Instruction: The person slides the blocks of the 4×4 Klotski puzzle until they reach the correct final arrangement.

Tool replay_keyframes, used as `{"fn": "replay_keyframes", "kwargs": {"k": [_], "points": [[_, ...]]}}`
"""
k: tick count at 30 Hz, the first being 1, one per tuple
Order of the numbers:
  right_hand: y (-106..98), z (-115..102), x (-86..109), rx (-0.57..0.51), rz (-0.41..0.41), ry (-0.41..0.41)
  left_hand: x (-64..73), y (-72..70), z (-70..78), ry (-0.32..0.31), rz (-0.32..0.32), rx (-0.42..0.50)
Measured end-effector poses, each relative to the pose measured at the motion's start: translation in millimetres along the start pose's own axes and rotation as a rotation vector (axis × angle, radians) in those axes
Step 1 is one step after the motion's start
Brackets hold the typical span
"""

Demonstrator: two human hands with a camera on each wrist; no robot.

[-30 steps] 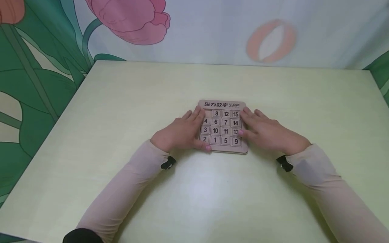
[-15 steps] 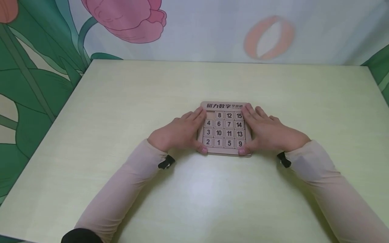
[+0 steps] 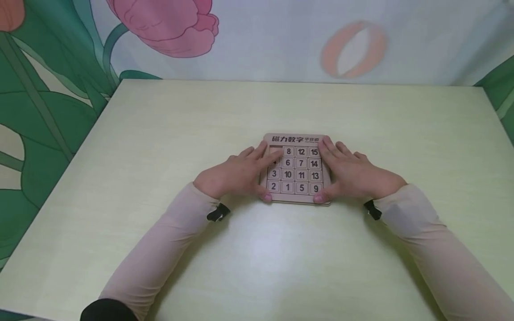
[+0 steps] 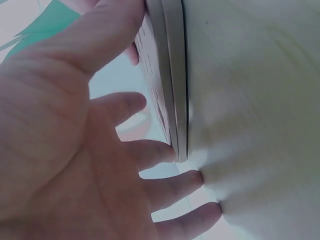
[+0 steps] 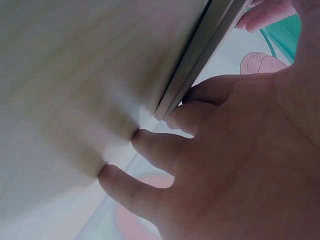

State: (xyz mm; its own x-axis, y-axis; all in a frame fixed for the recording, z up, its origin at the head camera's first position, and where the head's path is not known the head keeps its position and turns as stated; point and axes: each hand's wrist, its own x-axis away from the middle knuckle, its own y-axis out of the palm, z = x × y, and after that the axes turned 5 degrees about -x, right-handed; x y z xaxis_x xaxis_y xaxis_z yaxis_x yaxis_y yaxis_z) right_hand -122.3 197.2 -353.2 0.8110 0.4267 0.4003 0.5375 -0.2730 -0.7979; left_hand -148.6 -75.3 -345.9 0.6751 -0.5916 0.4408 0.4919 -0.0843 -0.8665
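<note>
A flat number sliding puzzle (image 3: 294,174) lies on the table, its numbered tiles in a grid with the vacant slot at the upper left. At its left side is my left hand (image 3: 237,177), thumb at the near left corner. The left index finger (image 3: 273,157) reaches across part of tile 4 and the vacant slot, its tip right beside tile 8. My right hand (image 3: 353,176) rests along the right side, thumb by tile 9 and index fingertip near the top right corner. In the right wrist view, two outer fingertips (image 5: 142,137) touch the table beyond the puzzle's edge (image 5: 197,62).
The pale table (image 3: 261,267) extends around the puzzle on all sides. Behind it hangs a backdrop (image 3: 273,40) printed with flowers and leaves. Black straps (image 3: 218,212) show at both wrists.
My right thumb has shifted from tile 13 down to the near right corner. My left index finger has spread from the left edge over the vacant slot. The tiles keep their order.
</note>
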Motion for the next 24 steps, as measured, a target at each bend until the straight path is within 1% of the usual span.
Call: {"fn": "replay_keyframes", "kwargs": {"k": [4, 7, 11, 14, 16, 19, 21, 22, 24], "points": [[0.2, 1.9, -1.3, 0.006, 0.001, -0.009, 1.0, -1.3, -2.5, 0.009, -0.019, 0.026], [0.3, 3.1, -1.7, 0.003, -0.001, -0.007, 2.0, -3.3, -5.0, 0.029, -0.027, 0.065], [0.2, 2.8, -1.7, -0.001, -0.002, -0.008, 4.4, -5.8, -10.4, 0.072, -0.031, 0.122], [0.0, 1.8, -2.1, 0.003, -0.004, -0.009, 6.2, -6.4, -13.7, 0.096, -0.033, 0.146], [-0.2, 1.4, -2.3, 0.004, -0.005, -0.009, 6.3, -6.5, -14.4, 0.098, -0.031, 0.147], [-0.3, 1.4, -2.5, 0.001, -0.006, -0.005, 4.2, -5.7, -13.2, 0.085, -0.012, 0.141], [-0.1, 1.9, -2.5, 0.002, -0.005, -0.002, 1.9, -4.5, -10.5, 0.079, 0.014, 0.135], [0.1, 2.1, -2.3, 0.001, -0.005, 0.001, 0.2, -3.4, -8.7, 0.075, 0.027, 0.127], [0.4, 2.6, -2.3, 0.002, -0.004, 0.004, -3.5, -0.4, -4.6, 0.088, 0.059, 0.091]]}}
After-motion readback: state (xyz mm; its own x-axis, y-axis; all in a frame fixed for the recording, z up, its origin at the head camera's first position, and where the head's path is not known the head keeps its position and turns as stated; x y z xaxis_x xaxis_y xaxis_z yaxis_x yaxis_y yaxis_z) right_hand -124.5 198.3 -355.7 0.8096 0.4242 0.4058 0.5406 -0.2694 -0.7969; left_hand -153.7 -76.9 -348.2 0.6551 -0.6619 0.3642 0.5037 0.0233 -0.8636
